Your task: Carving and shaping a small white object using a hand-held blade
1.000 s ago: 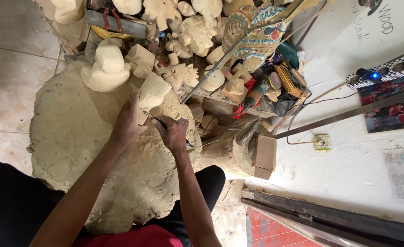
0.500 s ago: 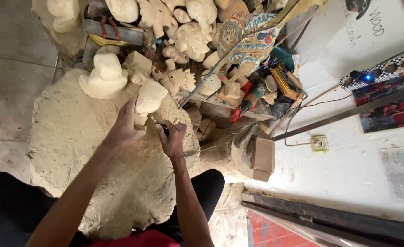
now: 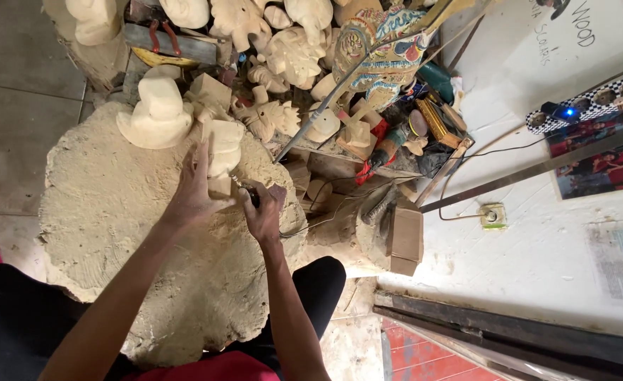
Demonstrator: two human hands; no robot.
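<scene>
Carving is the step in hand: we hold a pale wooden figure (image 3: 221, 152) upright near the far edge of the big round wood block (image 3: 114, 212) that serves as our bench, and we work at its lower end with a small tool (image 3: 246, 192). Our left hand (image 3: 193, 194) steadies the figure from the near side, fingers (image 3: 200, 156) pressed together and laid flat up along its side, thumb reaching toward the base. Our right hand (image 3: 263, 212) sits just beside it, fingers curled tight around the tool's handle, whose tip touches the base of the figure; the tip itself is too small to make out clearly.

On the far edge of the bench, to the left, a larger rough-cut pale carving (image 3: 156, 113) stands apart from our work. Beyond the bench lies a heap of unfinished carvings (image 3: 290, 53), a painted mask (image 3: 385, 49) and some hand tools (image 3: 396, 137).

We judge the shaping of the base to be partway through. The next cut, as we judge it, calls for a firm left hand so the figure does not rock, short controlled pushes, and keeping the thumb clear of the tool's path.
</scene>
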